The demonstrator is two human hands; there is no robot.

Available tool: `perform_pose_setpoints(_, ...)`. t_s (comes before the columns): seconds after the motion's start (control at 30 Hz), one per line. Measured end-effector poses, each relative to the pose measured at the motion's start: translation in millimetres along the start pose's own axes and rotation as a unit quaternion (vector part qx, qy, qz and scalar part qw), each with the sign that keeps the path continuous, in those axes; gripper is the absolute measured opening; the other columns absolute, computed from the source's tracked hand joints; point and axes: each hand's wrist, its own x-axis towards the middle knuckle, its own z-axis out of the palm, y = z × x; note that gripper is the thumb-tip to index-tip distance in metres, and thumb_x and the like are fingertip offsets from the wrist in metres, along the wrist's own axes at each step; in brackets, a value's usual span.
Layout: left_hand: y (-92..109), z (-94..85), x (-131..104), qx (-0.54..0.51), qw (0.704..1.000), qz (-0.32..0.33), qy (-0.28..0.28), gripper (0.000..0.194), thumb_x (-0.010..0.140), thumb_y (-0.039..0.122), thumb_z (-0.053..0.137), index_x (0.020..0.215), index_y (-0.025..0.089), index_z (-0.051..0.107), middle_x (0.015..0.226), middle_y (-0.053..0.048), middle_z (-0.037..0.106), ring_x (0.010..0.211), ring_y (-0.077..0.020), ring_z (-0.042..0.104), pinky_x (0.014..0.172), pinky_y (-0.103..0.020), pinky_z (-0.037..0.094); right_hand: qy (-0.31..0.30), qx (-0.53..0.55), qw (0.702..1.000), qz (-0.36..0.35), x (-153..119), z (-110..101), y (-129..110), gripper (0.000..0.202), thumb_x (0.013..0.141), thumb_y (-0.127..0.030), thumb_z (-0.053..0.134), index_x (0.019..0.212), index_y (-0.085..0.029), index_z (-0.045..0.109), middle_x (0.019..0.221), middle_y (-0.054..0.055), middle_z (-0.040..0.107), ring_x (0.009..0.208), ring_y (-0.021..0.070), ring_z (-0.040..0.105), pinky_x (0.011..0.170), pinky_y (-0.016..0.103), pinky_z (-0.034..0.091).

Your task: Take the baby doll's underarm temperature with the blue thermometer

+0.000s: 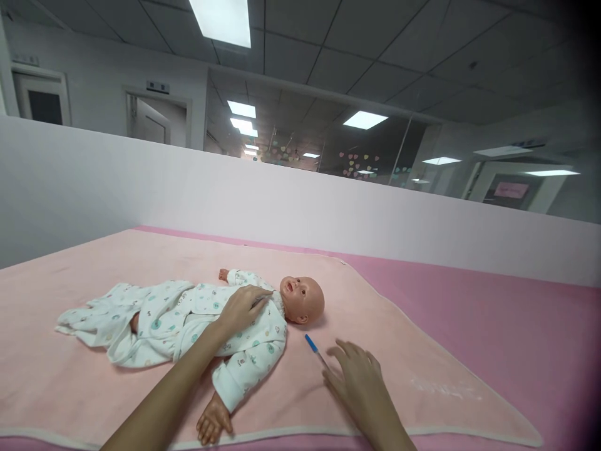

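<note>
A baby doll [303,300] lies on its back, head to the right, dressed in a white suit with a small green and blue print [256,357]. My left hand [244,307] rests on its upper chest near the collar, fingers bent around a small thin grey stick [260,300] that is mostly hidden. To the right of the doll, my right hand [359,379] hovers low over the blanket with its fingers apart. Beside its thumb is a slender stick with a blue end [310,343]; its other end runs up to the hand, and I cannot tell whether they touch.
A light pink blanket [188,250] with a pale edge is spread over a darker pink surface [446,294]. Whitish marks [446,388] show on it at the right. Behind stands a low white partition [282,200], with windows and doors further back.
</note>
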Motion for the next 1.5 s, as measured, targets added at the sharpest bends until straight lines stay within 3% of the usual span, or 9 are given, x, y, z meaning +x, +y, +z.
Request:
perform_pose_setpoints(0.07,0.0,0.2,0.9,-0.01,0.999,-0.021,0.032,0.029,0.085,0.03,0.041,0.102,0.025,0.063,0.1,-0.002,0.067,0.093,-0.0197,0.057,0.084,-0.033,0.041,-0.028,0.057,0.998,0.003,36.4,-6.1,-23.3,0.018,0.08,-0.028,0.046,0.09,-0.024,0.059,0.093,0.006,0.064,0.087,0.0203,0.058,0.075,0.033,0.039)
perform_pose_setpoints(0.13,-0.4,0.2,1.7,-0.022,0.998,-0.036,0.056,0.026,0.082,0.029,0.045,0.097,0.024,0.065,0.096,-0.002,0.068,0.091,-0.0198,0.058,0.083,-0.032,0.041,-0.091,0.108,0.99,0.015,73.3,-4.5,-50.1,0.016,0.081,-0.023,0.045,0.085,-0.022,0.06,0.086,0.004,0.064,0.077,0.0165,0.058,0.066,0.026,0.039)
perform_pose_setpoints(0.3,-2.5,0.3,3.1,-0.087,0.993,-0.059,0.058,0.029,0.078,0.023,0.045,0.098,0.024,0.066,0.092,-0.001,0.069,0.086,-0.0183,0.061,0.079,-0.029,0.045,-0.203,0.095,0.974,0.035,123.3,38.0,-88.1,0.019,0.081,-0.018,0.045,0.091,-0.015,0.06,0.088,0.008,0.064,0.078,0.0169,0.059,0.059,0.023,0.035)
perform_pose_setpoints(0.47,-3.9,3.5,3.4,-0.113,0.987,-0.102,0.049,0.032,0.076,0.026,0.047,0.103,0.021,0.064,0.095,-0.003,0.069,0.086,-0.0196,0.062,0.078,-0.03,0.046,-0.145,0.181,0.972,0.029,111.2,71.0,-80.4,0.016,0.08,-0.018,0.042,0.086,-0.016,0.057,0.091,0.006,0.061,0.085,0.015,0.055,0.069,0.023,0.038)
perform_pose_setpoints(0.7,-4.6,5.8,3.7,-0.131,0.985,-0.101,0.048,0.029,0.078,0.031,0.046,0.095,0.024,0.068,0.094,0.0,0.069,0.088,-0.0193,0.062,0.078,-0.028,0.047,-0.038,0.352,0.933,0.062,95.1,73.8,-74.6,0.012,0.075,-0.013,0.036,0.076,-0.019,0.047,0.074,0.0,0.055,0.071,0.0135,0.051,0.064,0.022,0.039)
perform_pose_setpoints(0.87,-5.9,5.6,4.3,-0.152,0.981,-0.115,0.032,0.028,0.074,0.031,0.051,0.095,0.021,0.068,0.091,-0.001,0.07,0.085,-0.0197,0.063,0.076,-0.028,0.048,0.007,0.362,0.929,0.082,93.7,72.1,-79.7,0.013,0.071,-0.013,0.039,0.071,-0.018,0.05,0.073,0.001,0.056,0.07,0.0136,0.052,0.065,0.022,0.039)
perform_pose_setpoints(1.1,-6.0,3.5,4.0,-0.154,0.982,-0.105,0.026,0.028,0.076,0.032,0.05,0.095,0.022,0.068,0.091,-0.001,0.07,0.086,-0.0194,0.062,0.078,-0.028,0.047,0.058,0.389,0.914,0.094,90.9,80.8,-80.9,0.022,0.081,-0.015,0.036,0.081,-0.017,0.058,0.078,0.003,0.059,0.073,0.0132,0.054,0.069,0.022,0.041)
perform_pose_setpoints(1.3,-1.7,0.9,1.1,-0.131,0.988,-0.083,0.018,0.032,0.078,0.04,0.049,0.097,0.023,0.068,0.096,-0.001,0.069,0.093,-0.0207,0.06,0.082,-0.029,0.045,0.063,0.388,0.916,0.08,91.1,88.5,-79.1,0.019,0.082,-0.016,0.041,0.082,-0.018,0.06,0.08,0.004,0.062,0.077,0.0148,0.056,0.071,0.024,0.043)
perform_pose_setpoints(1.5,-6.1,3.9,1.4,-0.105,0.991,-0.08,0.016,0.026,0.076,0.029,0.052,0.097,0.025,0.067,0.095,0.001,0.069,0.091,-0.0183,0.06,0.082,-0.027,0.044,0.074,0.39,0.915,0.074,90.8,94.4,-78.5,0.016,0.082,-0.017,0.044,0.084,-0.019,0.06,0.082,0.004,0.064,0.079,0.016,0.058,0.072,0.026,0.045)
